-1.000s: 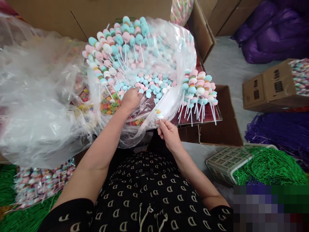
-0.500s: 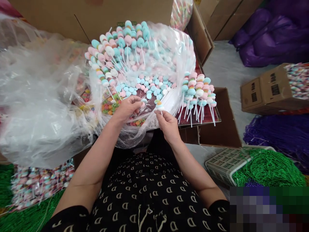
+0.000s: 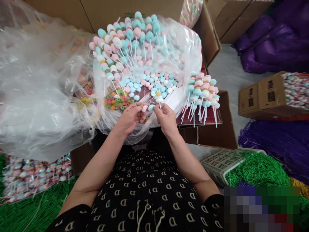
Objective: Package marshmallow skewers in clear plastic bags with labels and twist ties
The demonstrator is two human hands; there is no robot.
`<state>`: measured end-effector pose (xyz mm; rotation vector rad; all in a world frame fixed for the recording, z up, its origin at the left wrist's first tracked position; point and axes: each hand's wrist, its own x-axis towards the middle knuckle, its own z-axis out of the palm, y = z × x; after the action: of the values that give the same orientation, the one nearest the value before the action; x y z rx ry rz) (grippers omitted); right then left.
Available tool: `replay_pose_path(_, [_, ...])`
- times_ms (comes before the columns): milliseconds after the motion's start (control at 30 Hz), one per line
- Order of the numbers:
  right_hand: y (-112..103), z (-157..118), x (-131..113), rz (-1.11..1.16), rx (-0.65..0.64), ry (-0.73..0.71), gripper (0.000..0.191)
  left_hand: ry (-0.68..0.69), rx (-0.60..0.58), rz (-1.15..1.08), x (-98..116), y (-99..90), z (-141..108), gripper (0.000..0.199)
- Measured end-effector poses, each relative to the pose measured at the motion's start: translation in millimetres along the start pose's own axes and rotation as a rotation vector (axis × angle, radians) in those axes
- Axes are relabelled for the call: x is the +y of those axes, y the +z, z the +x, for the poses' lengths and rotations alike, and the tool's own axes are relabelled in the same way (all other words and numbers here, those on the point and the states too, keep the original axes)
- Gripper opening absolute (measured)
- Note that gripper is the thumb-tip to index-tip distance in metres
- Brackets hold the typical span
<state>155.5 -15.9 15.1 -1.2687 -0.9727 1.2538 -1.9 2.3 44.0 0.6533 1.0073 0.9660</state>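
Large clear plastic bag [image 3: 43, 87] spread over worktop area, holding heaped candy skewers [image 3: 130, 42] and loose pastel candy discs [image 3: 154, 84]. One open carton of skewers [image 3: 270, 96] at right. One white plastic crate [image 3: 217, 166] under green bead strands [image 3: 256, 170]; purple bead strands [image 3: 272, 145] beside. Both hands low, centre, over bag. Left hand [image 3: 130, 117] closed, pinching one pink disc [image 3: 144, 108]. Right hand [image 3: 166, 119] closed, pinching one white stick [image 3: 160, 105] topped with stacked candies. One teal disc [image 3: 151, 107] between hands.

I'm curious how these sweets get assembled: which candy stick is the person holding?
The one in the right hand: a white stick with only a few small candies on top, unlike the fully stacked skewers lying beside the clear plastic bag.
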Motion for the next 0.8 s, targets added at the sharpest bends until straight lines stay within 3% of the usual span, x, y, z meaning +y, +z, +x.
replay_pose_path(133, [4, -7, 3, 0.009, -0.034, 0.017, 0.036, 0.054, 0.032, -0.035, -10, 1.2, 0, 0.015])
replay_pose_path(233, [7, -10, 7, -0.040, -0.019, -0.007, 0.035, 0.115, 0.052, 0.051, -17, 3.0, -2, 0.020])
replay_pose_path(367, [9, -10, 7, -0.060, 0.011, -0.029, 0.034, 0.179, -0.004, 0.171, -21, 2.1, -8, 0.035])
replay_pose_path(533, [10, -12, 4, -0.002, -0.030, -0.016, 0.039, 0.246, 0.003, 0.303, -22, 0.9, -11, 0.031])
replay_pose_path(800, [-9, -50, -2, -0.048, -0.201, 0.046, 0.047, 0.126, 0.118, 0.043, -20, -11.0, -4, 0.035])
